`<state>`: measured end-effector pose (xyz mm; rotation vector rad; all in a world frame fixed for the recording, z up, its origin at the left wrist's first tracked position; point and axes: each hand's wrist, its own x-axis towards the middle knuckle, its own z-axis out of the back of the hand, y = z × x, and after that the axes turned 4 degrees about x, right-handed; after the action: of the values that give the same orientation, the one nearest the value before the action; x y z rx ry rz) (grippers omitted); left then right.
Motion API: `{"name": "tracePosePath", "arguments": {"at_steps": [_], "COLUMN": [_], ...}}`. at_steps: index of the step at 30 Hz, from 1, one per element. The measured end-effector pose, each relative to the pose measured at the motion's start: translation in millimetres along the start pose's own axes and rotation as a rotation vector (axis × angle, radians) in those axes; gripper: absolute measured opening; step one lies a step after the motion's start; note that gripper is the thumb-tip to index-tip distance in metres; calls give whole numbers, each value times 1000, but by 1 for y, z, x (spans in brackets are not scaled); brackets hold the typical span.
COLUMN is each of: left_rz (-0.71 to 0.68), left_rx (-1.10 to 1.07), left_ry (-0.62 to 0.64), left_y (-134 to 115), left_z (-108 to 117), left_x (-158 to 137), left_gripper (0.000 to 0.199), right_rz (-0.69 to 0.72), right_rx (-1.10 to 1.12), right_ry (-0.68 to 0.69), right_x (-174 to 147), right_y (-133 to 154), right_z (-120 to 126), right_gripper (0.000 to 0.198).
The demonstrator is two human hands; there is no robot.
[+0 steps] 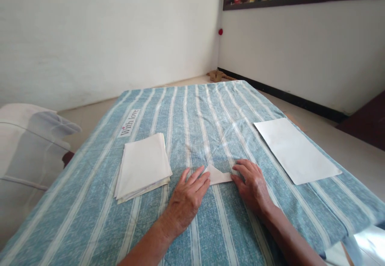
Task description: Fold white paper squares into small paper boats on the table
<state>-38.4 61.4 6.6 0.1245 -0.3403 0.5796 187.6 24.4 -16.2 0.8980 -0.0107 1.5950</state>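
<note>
A small folded piece of white paper [217,176] lies on the striped cloth between my two hands. It has a pointed peak on its left part and a narrow strip running to the right. My left hand [189,196] rests palm down with fingers stretched and slightly apart, fingertips on the paper's left end. At the strip's right end, my right hand [252,184] has its fingers bent, with the thumb and forefinger at the paper's tip. The parts of the paper under the fingers are hidden.
A stack of white sheets [144,164] lies left of my left hand. One larger white sheet [296,150] is at the right. A blue-and-white striped tablecloth [177,113] covers the table. A draped pale cloth [30,150] stands off the left edge, and walls rise behind.
</note>
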Motion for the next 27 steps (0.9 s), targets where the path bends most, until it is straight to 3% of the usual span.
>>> {"name": "tracePosePath", "arguments": {"at_steps": [2,5,9,17,27], "left_rz": [-8,2,25,-12,-62], "left_rx": [4,-4,-9,7,105], "left_ry": [0,5,35,75,64], "left_y": [1,1,-1,5,11], "left_z": [-2,-3,-3,1,10], "left_x": [-1,-3,-5,-9,-17], "left_gripper": [35,33,33,33,38], "right_rz": [48,216,208,157,106], "right_rx": [-23,6,-18,-92,-234], "right_ry": [-71,87,140,193,180], "right_x": [-7,-22,-38,-41,-46], "right_y": [16,46,68,63,36], "right_z": [-1,-10,-29,-30,-12], "right_gripper": [18,30,35,58,45]}}
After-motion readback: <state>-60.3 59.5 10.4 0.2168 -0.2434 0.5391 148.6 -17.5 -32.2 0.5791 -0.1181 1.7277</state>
